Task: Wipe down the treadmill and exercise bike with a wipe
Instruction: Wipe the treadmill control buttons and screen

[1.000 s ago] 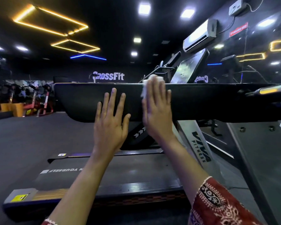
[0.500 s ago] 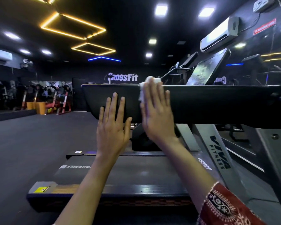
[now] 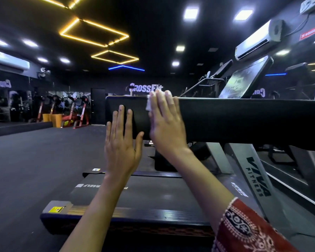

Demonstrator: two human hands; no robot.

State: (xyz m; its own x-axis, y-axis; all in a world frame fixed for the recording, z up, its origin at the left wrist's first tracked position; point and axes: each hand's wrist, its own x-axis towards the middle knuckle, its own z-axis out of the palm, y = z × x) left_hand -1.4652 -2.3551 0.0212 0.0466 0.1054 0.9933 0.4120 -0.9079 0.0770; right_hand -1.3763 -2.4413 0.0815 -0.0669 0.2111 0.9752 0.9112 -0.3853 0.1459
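A black treadmill side rail [image 3: 235, 120] runs across the view at chest height. My right hand [image 3: 166, 122] lies flat against its side and presses a white wipe [image 3: 149, 103] onto it; only the wipe's top left corner shows past my fingers. My left hand [image 3: 122, 142] rests flat with straight fingers on the rail's left end, just left of the right hand and holding nothing. Below the rail lies the treadmill belt [image 3: 153, 195], and its tilted console screen [image 3: 244, 79] rises behind the rail at the right.
A grey upright marked VIVA FITNESS [image 3: 256, 177] slants down at the right. More treadmills stand behind the console. Red exercise machines [image 3: 74, 113] line the far left wall across a dark rubber floor [image 3: 34, 160].
The view has swung so the rail's left end sits further right. My right hand with the wipe has slid nearer that end. The left hand keeps its flat rest.
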